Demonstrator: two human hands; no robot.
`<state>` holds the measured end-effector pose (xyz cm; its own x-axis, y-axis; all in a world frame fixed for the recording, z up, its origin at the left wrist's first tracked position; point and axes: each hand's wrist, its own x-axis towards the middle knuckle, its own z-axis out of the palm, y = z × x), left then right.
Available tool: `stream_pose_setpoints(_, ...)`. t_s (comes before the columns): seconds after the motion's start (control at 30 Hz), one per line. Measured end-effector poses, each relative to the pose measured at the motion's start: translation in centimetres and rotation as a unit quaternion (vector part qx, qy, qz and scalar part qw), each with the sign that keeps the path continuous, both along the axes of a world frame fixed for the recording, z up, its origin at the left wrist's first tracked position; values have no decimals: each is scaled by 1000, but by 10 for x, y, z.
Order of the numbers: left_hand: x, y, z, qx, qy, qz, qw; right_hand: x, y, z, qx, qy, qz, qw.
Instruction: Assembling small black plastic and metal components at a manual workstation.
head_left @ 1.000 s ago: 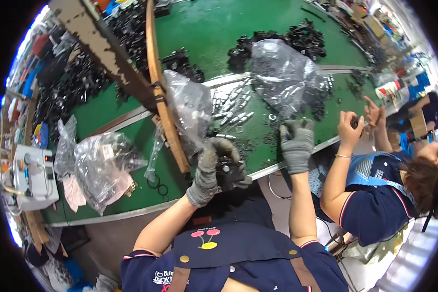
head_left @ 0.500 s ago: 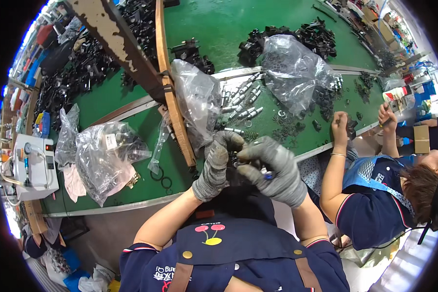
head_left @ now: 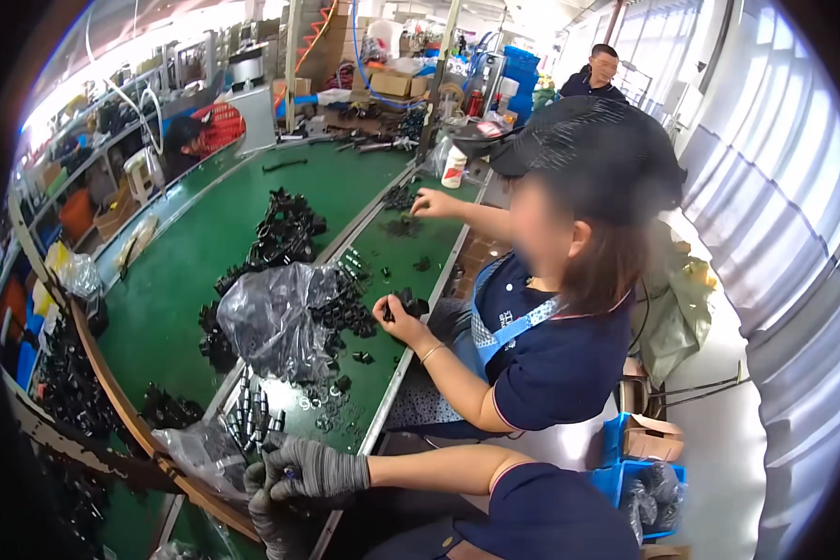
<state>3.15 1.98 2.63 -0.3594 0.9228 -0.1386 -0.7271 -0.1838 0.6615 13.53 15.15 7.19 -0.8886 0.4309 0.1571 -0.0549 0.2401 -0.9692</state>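
Note:
My hands, in grey knit gloves, are together at the near edge of the green table. My right hand (head_left: 319,467) has its fingers pinched close to my left hand (head_left: 271,523), which is curled beside it. Whatever lies between the fingers is mostly hidden; only a small blue bit (head_left: 290,474) shows. Just beyond them lie several silver-and-black cylindrical parts (head_left: 252,415), beside a crumpled clear plastic bag (head_left: 201,453). Small dark rings (head_left: 341,415) are scattered to the right of the cylinders.
A larger plastic bag (head_left: 275,313) and piles of black parts (head_left: 285,229) cover the table's middle. A co-worker (head_left: 560,345) sits close on my right, handling black pieces. A wooden strip (head_left: 112,392) runs along the left; blue bins (head_left: 649,490) stand on the floor.
My view has swung up and to the right, so the hands now appear at the lower left. They stay together, and the co-worker and room beyond have come into view.

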Motion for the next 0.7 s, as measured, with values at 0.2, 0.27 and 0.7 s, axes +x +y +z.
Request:
stream_pose_setpoints(0.2, -1, -2, -2, 8, 10, 11, 1000, 4, -7, -12, 0, 19, -61, 998)
stream_pose_setpoints(0.27, -8, -5, -14, 0, -4, 9, 1000, 4, -6, -5, -43, -2, -47, 998)
stream_pose_setpoints(0.7, -5, 12, -1, 120, -18, -18, 992, 1, -17, 28, -198, 283, -96, 933)
